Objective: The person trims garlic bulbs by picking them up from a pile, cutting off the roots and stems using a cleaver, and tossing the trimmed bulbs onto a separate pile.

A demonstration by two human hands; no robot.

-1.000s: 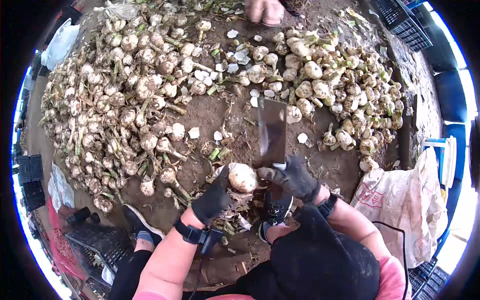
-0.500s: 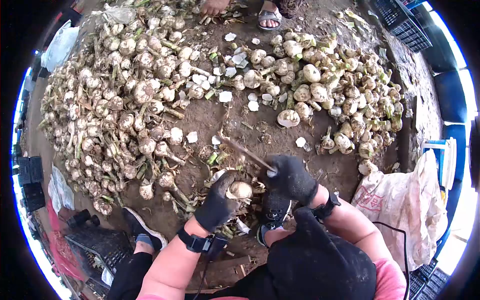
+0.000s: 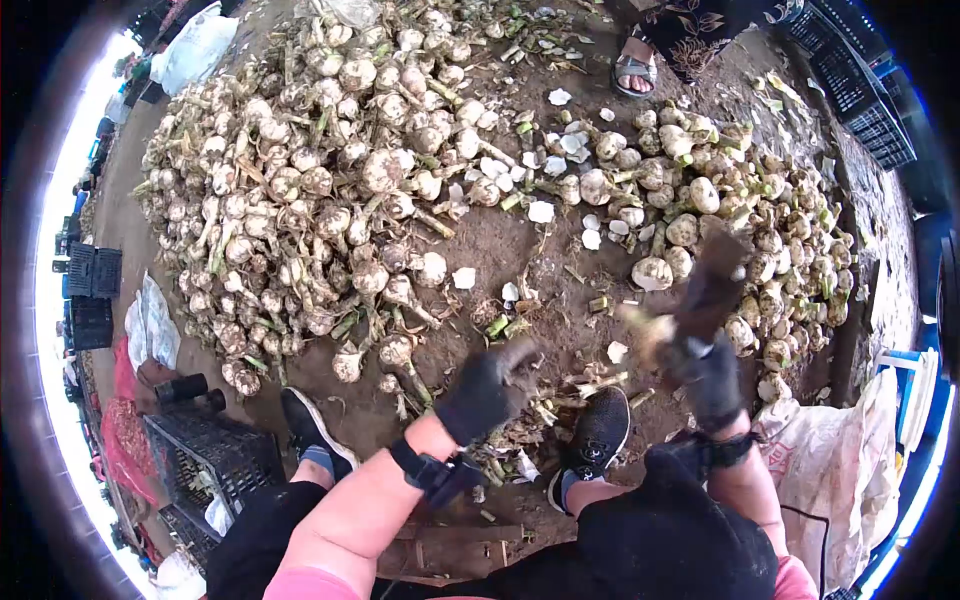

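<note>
My left hand (image 3: 490, 392), in a dark glove, hovers over the scraps between my feet, its fingers partly curled, and no bulb shows in it. My right hand (image 3: 708, 380), also gloved, is closed on a broad-bladed knife (image 3: 712, 285) that points away from me. Just left of the blade a pale bulb (image 3: 655, 335) is blurred by motion; whether the hand touches it is unclear. A large pile of untrimmed bulbs with stems (image 3: 300, 200) lies on the left. The smaller pile of trimmed bulbs (image 3: 790, 240) lies on the right, beyond my right hand.
Another person's sandalled foot (image 3: 636, 68) stands at the top, beside patterned dark clothing. A black crate (image 3: 215, 460) sits at lower left. At right is a whitish woven sack (image 3: 835, 470). Black crates (image 3: 850, 80) stand at upper right. Peel pieces (image 3: 570, 145) litter the soil.
The bulb has left my left hand and is now by the knife. My right hand has swung right and forward. The view has shifted, and the other person's hand is out of sight.
</note>
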